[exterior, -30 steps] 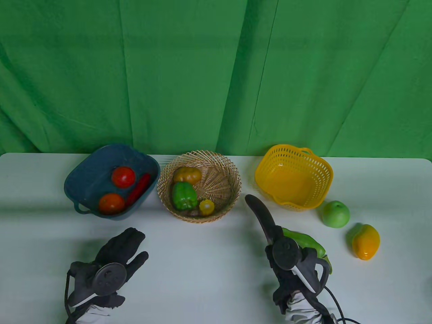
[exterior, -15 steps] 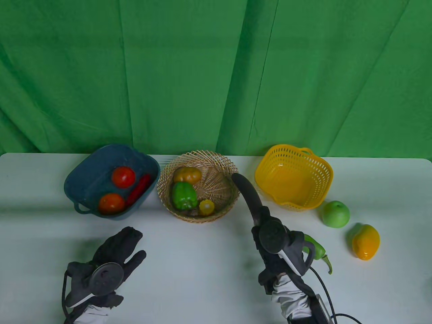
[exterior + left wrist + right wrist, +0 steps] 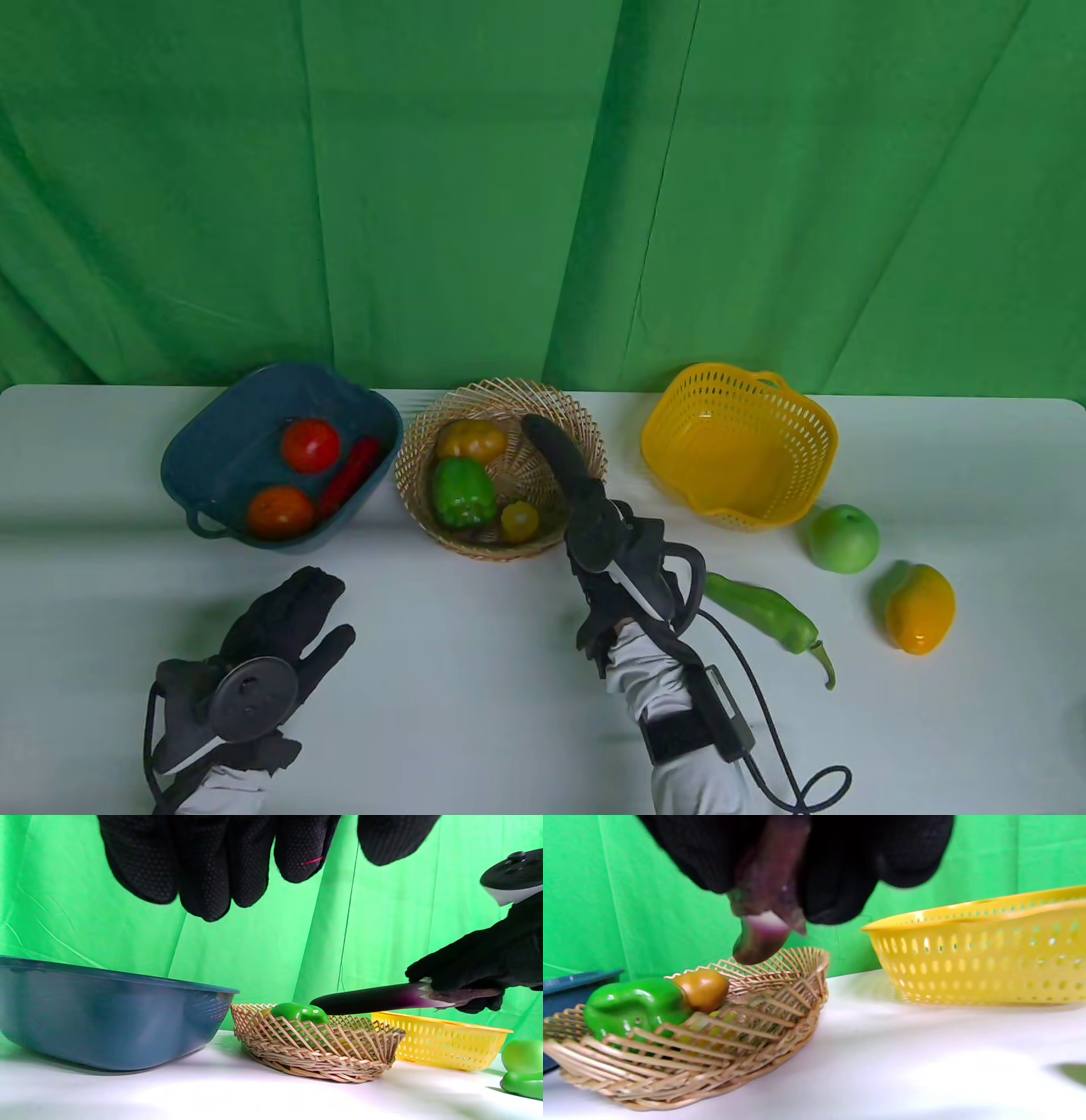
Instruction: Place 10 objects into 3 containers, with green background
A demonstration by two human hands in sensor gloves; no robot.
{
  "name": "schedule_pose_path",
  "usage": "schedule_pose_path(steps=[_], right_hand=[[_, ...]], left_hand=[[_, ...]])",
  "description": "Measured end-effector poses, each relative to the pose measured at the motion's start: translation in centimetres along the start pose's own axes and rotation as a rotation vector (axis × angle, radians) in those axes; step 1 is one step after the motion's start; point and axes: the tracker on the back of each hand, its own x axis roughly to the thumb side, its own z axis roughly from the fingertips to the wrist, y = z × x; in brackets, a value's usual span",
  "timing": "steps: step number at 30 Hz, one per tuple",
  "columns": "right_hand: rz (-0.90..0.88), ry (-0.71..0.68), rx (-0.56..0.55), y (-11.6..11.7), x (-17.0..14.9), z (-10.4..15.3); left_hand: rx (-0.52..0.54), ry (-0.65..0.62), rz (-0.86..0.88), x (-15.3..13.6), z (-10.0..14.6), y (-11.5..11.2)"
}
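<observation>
eggplant (image 3: 556, 458) held stem end by right hand (image 3: 607, 543), fingers clamped on it, tip over the wicker basket (image 3: 585, 424) right side. looks rigid, light, glossy, so slippery; grip near the stem. left hand (image 3: 271, 645) fingers apart, holding nothing, near-left bench (image 3: 475, 679).

Three baskets (image 3: 738, 446), ten vegetables (image 3: 463, 492).

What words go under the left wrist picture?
Right hand holds a purple eggplant above the wicker basket.
</observation>
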Motion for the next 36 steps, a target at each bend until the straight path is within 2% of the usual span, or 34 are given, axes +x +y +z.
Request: schedule_pose_path(steps=[9, 20, 27, 32, 36], right_hand=[[0.102, 0.013, 0.016, 1.7, 2.7, -2.0], [0.274, 0.018, 0.033, 3.8, 4.5, -2.4], [0.297, -0.020, 0.023, 4.0, 3.8, -1.3], [0.208, -0.081, 0.012, 3.3, 2.2, 0.3], [0.204, -0.093, -0.017, 2.4, 0.4, 1.6]], left_hand=[[-0.005, 0.013, 0.004, -0.2, 0.0, 0.1], [-0.015, 0.009, 0.011, -0.2, -0.1, 0.1], [-0.024, 0.001, 0.013, 0.0, -0.1, -0.1], [-0.041, 0.000, 0.033, 0.0, -0.2, -0.4], [-0.050, 0.000, 0.033, 0.1, -0.2, -0.5]])
